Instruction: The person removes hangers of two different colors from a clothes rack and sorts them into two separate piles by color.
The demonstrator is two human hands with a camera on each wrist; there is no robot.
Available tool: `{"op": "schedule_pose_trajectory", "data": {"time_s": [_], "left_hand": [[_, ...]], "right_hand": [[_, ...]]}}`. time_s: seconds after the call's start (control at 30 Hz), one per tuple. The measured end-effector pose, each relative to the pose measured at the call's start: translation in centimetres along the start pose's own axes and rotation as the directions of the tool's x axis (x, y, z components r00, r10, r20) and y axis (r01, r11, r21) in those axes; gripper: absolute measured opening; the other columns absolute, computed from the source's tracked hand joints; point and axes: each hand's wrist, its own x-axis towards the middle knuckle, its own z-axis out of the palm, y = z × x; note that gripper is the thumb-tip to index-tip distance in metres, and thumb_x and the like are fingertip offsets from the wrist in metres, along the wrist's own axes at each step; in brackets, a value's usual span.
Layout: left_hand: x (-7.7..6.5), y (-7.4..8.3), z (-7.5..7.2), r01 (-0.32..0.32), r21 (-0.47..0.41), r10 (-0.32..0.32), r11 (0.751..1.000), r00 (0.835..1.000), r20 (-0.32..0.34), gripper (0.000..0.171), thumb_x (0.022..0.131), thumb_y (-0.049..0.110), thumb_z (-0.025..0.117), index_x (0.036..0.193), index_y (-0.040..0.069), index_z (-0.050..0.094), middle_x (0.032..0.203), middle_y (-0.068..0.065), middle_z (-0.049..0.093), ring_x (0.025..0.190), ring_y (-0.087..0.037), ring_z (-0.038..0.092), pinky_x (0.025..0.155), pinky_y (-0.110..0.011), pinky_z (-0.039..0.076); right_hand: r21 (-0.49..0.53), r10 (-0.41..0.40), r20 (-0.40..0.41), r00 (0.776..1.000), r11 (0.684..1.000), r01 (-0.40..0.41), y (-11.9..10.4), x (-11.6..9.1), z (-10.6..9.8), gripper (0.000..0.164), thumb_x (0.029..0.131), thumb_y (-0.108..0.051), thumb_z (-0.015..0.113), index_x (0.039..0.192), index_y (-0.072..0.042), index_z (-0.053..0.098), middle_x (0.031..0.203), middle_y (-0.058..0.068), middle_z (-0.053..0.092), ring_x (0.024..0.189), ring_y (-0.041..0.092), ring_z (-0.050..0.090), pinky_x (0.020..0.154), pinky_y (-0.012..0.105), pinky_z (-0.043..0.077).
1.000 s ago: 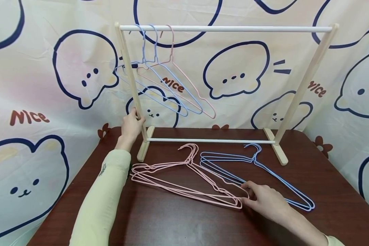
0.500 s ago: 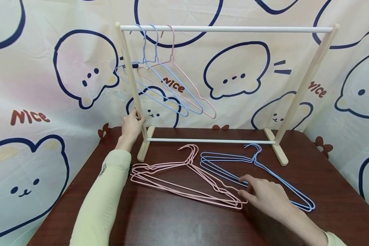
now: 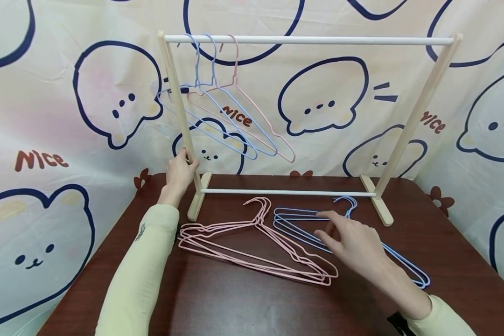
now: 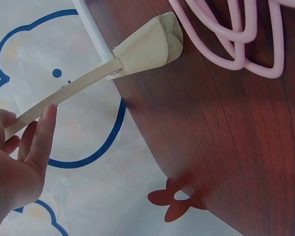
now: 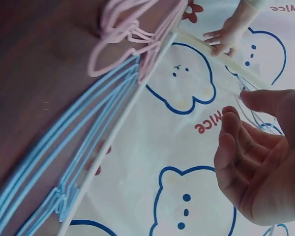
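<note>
My left hand (image 3: pixel 179 175) grips the left post (image 3: pixel 181 112) of a wooden hanger rack. In the left wrist view its thumb and fingers are bent around that post (image 4: pixel 71 90). My right hand (image 3: pixel 357 240) hovers over the blue hangers (image 3: pixel 407 264) lying on the table, hiding part of them, its fingers loosely bent with nothing between them. In the right wrist view the same hand (image 5: pixel 260 162) is apart from the hangers. Several pink hangers (image 3: pixel 260 218) lie stacked to its left. Two blue hangers (image 3: pixel 213 60) and a pink hanger (image 3: pixel 235 60) hang at the left of the rack's white top bar (image 3: pixel 327 40).
The rack's right post (image 3: pixel 416 112) and wooden foot (image 3: pixel 377 200) stand at the table's back right. A white lower bar (image 3: pixel 285 192) runs just behind the hanger hooks. Patterned cloth (image 3: pixel 319 154) surrounds the dark brown table (image 3: pixel 243 303) at the back and sides.
My right hand has let go of the pink hangers' right end and moved up and back over the blue hangers. The left hand stays on the post.
</note>
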Motion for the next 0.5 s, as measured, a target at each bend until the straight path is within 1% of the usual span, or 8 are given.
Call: {"op": "schedule_pose_trajectory", "data": {"time_s": [0.13,0.23,0.4,0.5], "left_hand": [[0.1,0.0,0.0,-0.001,-0.005,0.001,1.000,1.000,-0.002,0.023,0.099,0.022,0.053,0.117,0.008,0.052,0.108,-0.020,0.066,0.089,-0.041,0.068,0.071,-0.050,0.056],[0.1,0.0,0.1,-0.002,-0.008,0.002,1.000,1.000,0.001,0.024,0.099,0.022,0.053,0.118,0.008,0.052,0.108,-0.020,0.066,0.089,-0.041,0.068,0.071,-0.050,0.056],[0.2,0.0,0.1,0.008,-0.002,-0.008,1.000,1.000,0.011,0.026,0.099,0.023,0.052,0.120,0.009,0.051,0.108,-0.021,0.067,0.089,-0.041,0.068,0.071,-0.050,0.057],[0.3,-0.1,0.1,0.012,-0.004,-0.012,1.000,1.000,0.014,0.027,0.099,0.023,0.053,0.121,0.009,0.050,0.108,-0.021,0.067,0.088,-0.041,0.069,0.069,-0.050,0.057]], "right_hand": [[0.005,-0.016,-0.047,0.999,1.000,0.016,-0.5,0.9,-0.3,0.038,0.091,-0.033,0.071,0.125,-0.019,0.063,0.072,-0.014,0.061,0.047,0.000,0.039,0.039,0.022,0.031],[0.000,-0.040,-0.091,0.995,0.999,0.040,-0.6,1.6,-0.4,0.040,0.090,-0.030,0.072,0.127,-0.018,0.062,0.075,-0.011,0.063,0.047,0.002,0.037,0.038,0.022,0.030],[-0.012,-0.082,-0.184,0.980,0.997,0.081,-0.8,2.8,-0.4,0.042,0.089,-0.027,0.072,0.128,-0.016,0.062,0.078,-0.006,0.067,0.051,0.003,0.040,0.038,0.021,0.030],[-0.016,-0.098,-0.228,0.969,0.995,0.097,-1.0,3.5,-0.5,0.044,0.089,-0.027,0.073,0.129,-0.016,0.061,0.081,-0.004,0.067,0.054,0.004,0.045,0.040,0.020,0.032]]}}
